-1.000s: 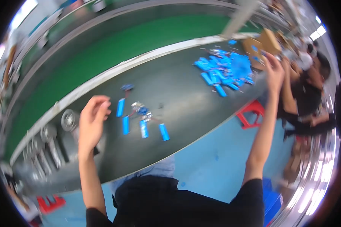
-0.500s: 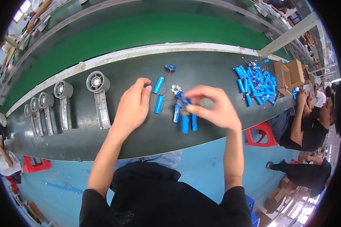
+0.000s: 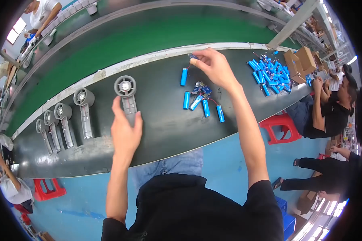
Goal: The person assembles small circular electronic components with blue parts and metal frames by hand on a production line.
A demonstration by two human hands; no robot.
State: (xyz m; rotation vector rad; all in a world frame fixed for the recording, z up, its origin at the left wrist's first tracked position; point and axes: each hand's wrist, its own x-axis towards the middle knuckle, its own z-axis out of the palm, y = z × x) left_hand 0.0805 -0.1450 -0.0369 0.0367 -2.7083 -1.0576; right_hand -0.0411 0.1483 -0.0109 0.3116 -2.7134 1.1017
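My left hand (image 3: 125, 134) is around the lower handle of a grey handheld fan housing (image 3: 128, 105), thumb on one side and fingers on the other. The round fan head points away from me, and the handle lies open with its inside showing. Out to the far side of the table, my right hand (image 3: 215, 66) pinches a small circuit board (image 3: 193, 56). A blue cylindrical battery (image 3: 184, 77) lies just below it, apparently wired to that board. Nearer me, several blue batteries (image 3: 206, 108) lie fanned out around a cluster of circuit boards (image 3: 202, 89).
More grey fan housings (image 3: 83, 114) stand in a row on the left of the dark table (image 3: 161, 132). A heap of blue batteries (image 3: 271, 74) lies at the right beside an open cardboard box (image 3: 299, 64). A co-worker (image 3: 330, 112) sits at the right. Beyond the table runs a green conveyor belt (image 3: 149, 38).
My left hand has moved left from the batteries onto the nearest fan housing. My right hand has gone from the battery cluster to the far circuit board and taken hold of it. The view has shifted.
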